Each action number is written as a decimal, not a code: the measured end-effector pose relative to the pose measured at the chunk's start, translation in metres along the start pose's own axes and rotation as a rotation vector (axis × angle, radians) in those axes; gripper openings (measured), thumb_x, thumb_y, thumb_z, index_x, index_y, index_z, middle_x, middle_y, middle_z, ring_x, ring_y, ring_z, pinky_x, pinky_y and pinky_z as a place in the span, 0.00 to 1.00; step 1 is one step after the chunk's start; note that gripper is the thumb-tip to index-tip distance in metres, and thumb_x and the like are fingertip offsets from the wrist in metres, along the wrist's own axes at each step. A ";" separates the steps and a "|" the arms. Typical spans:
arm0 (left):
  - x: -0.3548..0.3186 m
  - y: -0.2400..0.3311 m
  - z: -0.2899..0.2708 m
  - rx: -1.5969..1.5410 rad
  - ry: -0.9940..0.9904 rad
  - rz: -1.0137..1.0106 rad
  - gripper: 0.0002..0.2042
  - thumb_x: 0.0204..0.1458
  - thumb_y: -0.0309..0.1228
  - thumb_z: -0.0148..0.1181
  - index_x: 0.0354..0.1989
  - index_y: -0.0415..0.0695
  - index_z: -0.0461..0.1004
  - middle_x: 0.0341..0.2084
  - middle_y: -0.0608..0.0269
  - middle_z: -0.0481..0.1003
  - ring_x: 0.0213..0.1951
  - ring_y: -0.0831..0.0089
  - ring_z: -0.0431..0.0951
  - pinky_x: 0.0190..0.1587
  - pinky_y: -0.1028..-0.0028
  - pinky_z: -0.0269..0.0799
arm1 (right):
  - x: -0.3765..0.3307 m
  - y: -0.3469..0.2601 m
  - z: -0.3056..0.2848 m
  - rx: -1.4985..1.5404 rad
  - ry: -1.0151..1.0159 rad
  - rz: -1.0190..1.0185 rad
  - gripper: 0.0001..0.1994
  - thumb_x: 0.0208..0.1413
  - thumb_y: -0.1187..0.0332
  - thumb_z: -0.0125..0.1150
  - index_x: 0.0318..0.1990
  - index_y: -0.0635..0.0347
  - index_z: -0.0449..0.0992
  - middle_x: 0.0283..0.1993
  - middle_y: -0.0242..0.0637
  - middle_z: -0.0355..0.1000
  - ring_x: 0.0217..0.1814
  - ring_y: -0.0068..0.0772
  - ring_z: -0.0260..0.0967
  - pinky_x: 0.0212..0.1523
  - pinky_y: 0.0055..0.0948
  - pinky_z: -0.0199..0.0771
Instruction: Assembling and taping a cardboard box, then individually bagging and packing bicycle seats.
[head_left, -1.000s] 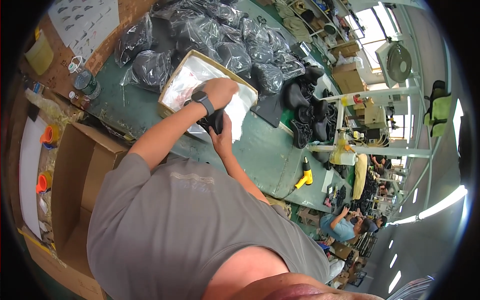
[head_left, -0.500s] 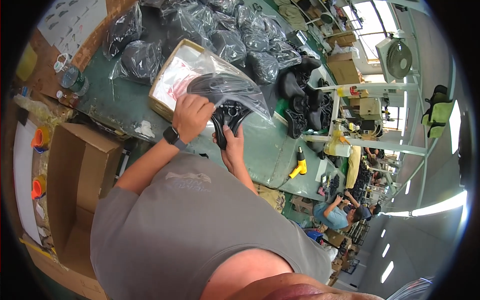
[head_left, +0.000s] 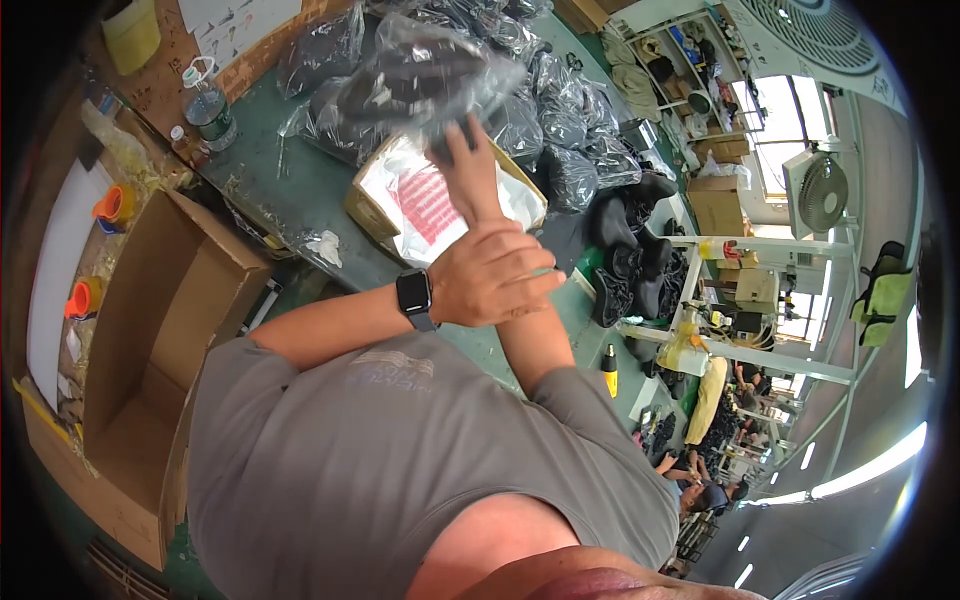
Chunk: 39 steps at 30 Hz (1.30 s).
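A clear plastic bag with black footwear in it (head_left: 425, 80) is blurred by motion over the far side of the bench, above the pile of bags. My right hand (head_left: 466, 165) reaches out to its near edge. Its fingers look stretched apart, with the tips at the plastic, though they are partly smeared. My left hand (head_left: 490, 272), with a dark watch on the wrist, lies across my right forearm, fingers extended and holding nothing. Beneath my right hand sits an open carton (head_left: 372, 208) lined with white paper bearing red print.
Several bagged black shoes (head_left: 570, 180) are heaped at the back of the green bench (head_left: 270, 180). Unbagged black boots (head_left: 612, 222) stand to the right, near a yellow heat gun (head_left: 610, 372). Bottles (head_left: 208, 112) and a large cardboard box (head_left: 150, 360) are at left.
The bagged footwear has moved from in front of me to above the far pile. My right arm has stretched forward; my left hand has left the bag and come over my right forearm.
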<state>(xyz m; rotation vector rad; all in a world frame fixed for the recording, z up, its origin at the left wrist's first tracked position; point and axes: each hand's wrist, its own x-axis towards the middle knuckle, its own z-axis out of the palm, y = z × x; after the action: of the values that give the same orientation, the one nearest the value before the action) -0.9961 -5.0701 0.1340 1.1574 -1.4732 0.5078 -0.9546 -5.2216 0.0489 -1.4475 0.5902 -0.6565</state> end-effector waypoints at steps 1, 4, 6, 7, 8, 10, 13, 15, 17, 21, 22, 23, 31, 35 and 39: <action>-0.002 0.004 0.003 -0.010 -0.010 0.009 0.19 0.52 0.40 0.69 0.51 0.50 0.80 0.48 0.67 0.77 0.51 0.67 0.76 0.59 0.61 0.72 | 0.029 -0.002 -0.001 0.219 -0.018 0.151 0.34 0.68 0.65 0.62 0.76 0.64 0.55 0.53 0.43 0.74 0.42 0.32 0.76 0.40 0.30 0.82; -0.026 0.000 0.010 -0.099 -0.200 -0.072 0.18 0.51 0.38 0.71 0.50 0.49 0.81 0.47 0.68 0.77 0.52 0.64 0.76 0.57 0.60 0.73 | 0.071 0.045 -0.021 -0.159 -0.038 0.172 0.33 0.66 0.66 0.63 0.74 0.67 0.59 0.44 0.43 0.76 0.34 0.30 0.77 0.33 0.29 0.80; -0.051 -0.008 0.008 -0.069 -0.305 -0.210 0.16 0.51 0.36 0.71 0.47 0.47 0.81 0.45 0.63 0.78 0.49 0.61 0.77 0.54 0.60 0.74 | 0.039 0.079 -0.024 -0.281 -0.238 0.136 0.27 0.65 0.65 0.62 0.68 0.70 0.68 0.39 0.42 0.79 0.29 0.28 0.76 0.31 0.27 0.77; -0.068 -0.010 0.005 -0.050 -0.350 -0.288 0.15 0.51 0.36 0.70 0.46 0.46 0.81 0.45 0.62 0.78 0.49 0.61 0.77 0.54 0.60 0.74 | 0.005 0.076 -0.020 -0.375 -0.370 0.136 0.25 0.65 0.65 0.62 0.65 0.70 0.71 0.36 0.41 0.80 0.28 0.26 0.76 0.32 0.27 0.77; -0.080 -0.012 0.006 -0.017 -0.361 -0.312 0.14 0.52 0.35 0.70 0.45 0.44 0.81 0.43 0.60 0.79 0.48 0.59 0.78 0.53 0.59 0.74 | -0.025 0.080 -0.030 -0.351 -0.501 0.203 0.22 0.64 0.67 0.64 0.62 0.71 0.73 0.36 0.38 0.80 0.34 0.29 0.79 0.36 0.28 0.80; -0.105 -0.016 0.017 -0.071 -0.471 -0.383 0.13 0.53 0.34 0.68 0.44 0.43 0.80 0.42 0.59 0.80 0.47 0.58 0.78 0.54 0.58 0.74 | -0.101 0.133 -0.074 -0.544 -0.389 -0.108 0.19 0.65 0.65 0.63 0.58 0.67 0.77 0.36 0.36 0.79 0.31 0.25 0.75 0.35 0.31 0.76; -0.141 -0.020 0.026 -0.068 -0.740 -0.561 0.10 0.54 0.34 0.65 0.42 0.43 0.80 0.38 0.58 0.80 0.43 0.57 0.80 0.48 0.59 0.76 | -0.225 0.129 -0.119 -0.329 -0.168 0.151 0.18 0.66 0.64 0.64 0.57 0.65 0.79 0.38 0.36 0.80 0.29 0.22 0.71 0.31 0.26 0.73; -0.164 -0.019 0.041 -0.070 -0.903 -0.542 0.10 0.55 0.35 0.65 0.42 0.46 0.80 0.35 0.59 0.79 0.41 0.56 0.80 0.45 0.57 0.76 | -0.294 0.113 -0.162 -0.089 0.078 0.664 0.17 0.67 0.62 0.63 0.57 0.64 0.79 0.38 0.37 0.81 0.27 0.21 0.71 0.28 0.24 0.72; -0.175 -0.018 0.056 -0.119 -1.068 -0.536 0.11 0.55 0.35 0.66 0.44 0.47 0.79 0.36 0.58 0.79 0.42 0.54 0.79 0.45 0.55 0.75 | -0.363 0.153 -0.220 -0.122 0.326 0.720 0.18 0.67 0.61 0.63 0.56 0.64 0.79 0.37 0.36 0.81 0.25 0.20 0.71 0.25 0.24 0.71; -0.180 -0.002 0.100 -0.152 -1.463 -0.399 0.16 0.54 0.38 0.68 0.48 0.46 0.78 0.40 0.54 0.79 0.46 0.52 0.80 0.48 0.55 0.76 | -0.449 0.179 -0.310 -0.196 0.633 0.850 0.19 0.65 0.60 0.65 0.56 0.65 0.79 0.36 0.36 0.79 0.25 0.22 0.72 0.24 0.25 0.73; -0.180 0.004 0.116 -0.105 -1.568 -0.363 0.17 0.53 0.39 0.68 0.49 0.46 0.78 0.41 0.53 0.79 0.47 0.53 0.80 0.49 0.55 0.76 | -0.459 0.187 -0.330 -0.170 0.687 0.879 0.19 0.66 0.60 0.64 0.57 0.64 0.78 0.37 0.36 0.79 0.26 0.23 0.73 0.25 0.25 0.74; -0.172 0.013 0.140 -0.056 -1.691 -0.362 0.18 0.53 0.39 0.69 0.49 0.45 0.78 0.43 0.52 0.80 0.49 0.53 0.81 0.50 0.55 0.76 | -0.465 0.197 -0.353 -0.143 0.744 0.901 0.18 0.67 0.61 0.62 0.58 0.63 0.78 0.38 0.36 0.79 0.28 0.24 0.74 0.26 0.26 0.75; -0.124 0.120 0.310 -0.376 -1.562 -0.133 0.24 0.54 0.37 0.67 0.58 0.42 0.75 0.48 0.46 0.80 0.50 0.47 0.80 0.54 0.54 0.75 | -0.400 0.270 -0.611 -0.453 1.091 0.491 0.31 0.61 0.53 0.68 0.63 0.69 0.73 0.46 0.46 0.80 0.45 0.44 0.80 0.48 0.43 0.81; -0.154 0.143 0.320 -0.313 -1.668 -0.239 0.27 0.56 0.39 0.67 0.62 0.42 0.72 0.50 0.45 0.79 0.51 0.46 0.79 0.55 0.54 0.75 | -0.292 0.224 -0.744 -0.731 1.226 0.214 0.33 0.61 0.57 0.65 0.69 0.65 0.66 0.56 0.58 0.77 0.55 0.62 0.76 0.56 0.52 0.77; -0.155 0.149 0.302 -0.085 -1.892 -0.390 0.27 0.57 0.41 0.66 0.64 0.44 0.71 0.52 0.46 0.78 0.52 0.47 0.79 0.55 0.55 0.76 | -0.211 0.195 -0.820 -0.721 1.206 0.455 0.32 0.61 0.57 0.64 0.68 0.65 0.65 0.55 0.62 0.77 0.57 0.66 0.74 0.58 0.56 0.75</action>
<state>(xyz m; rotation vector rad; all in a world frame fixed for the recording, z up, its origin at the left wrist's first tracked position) -1.2928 -5.1989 -0.0476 1.8423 -2.5276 -1.3389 -1.6793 -5.6376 -0.1878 -1.3358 2.1994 -0.9628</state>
